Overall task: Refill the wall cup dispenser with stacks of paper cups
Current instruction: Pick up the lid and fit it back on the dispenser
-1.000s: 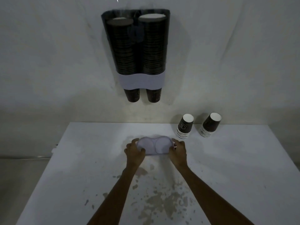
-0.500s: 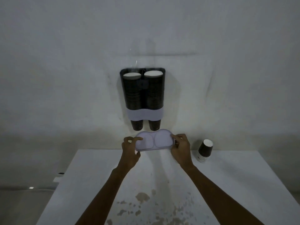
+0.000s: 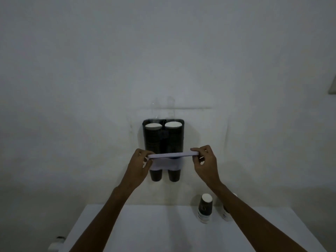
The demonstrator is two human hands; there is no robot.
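Note:
A dark two-tube cup dispenser (image 3: 163,137) hangs on the wall, both tubes filled with stacked paper cups showing white rims at the top; a cup bottom pokes out below each tube. I hold its flat pale lid (image 3: 171,155) level in front of the dispenser's middle. My left hand (image 3: 141,160) pinches the lid's left end and my right hand (image 3: 204,160) pinches its right end. The lid and hands hide part of the dispenser's pale lower band.
A white table (image 3: 154,228) stands below against the wall. Two short stacks of dark paper cups rest on it at the back right: one stack (image 3: 205,208) in plain view, the other stack (image 3: 226,213) half hidden behind my right forearm.
Both hands lifted the lid off the table and raised it to the front of the dispenser, turning it edge-on. My view tilted upward and drew back from the wall.

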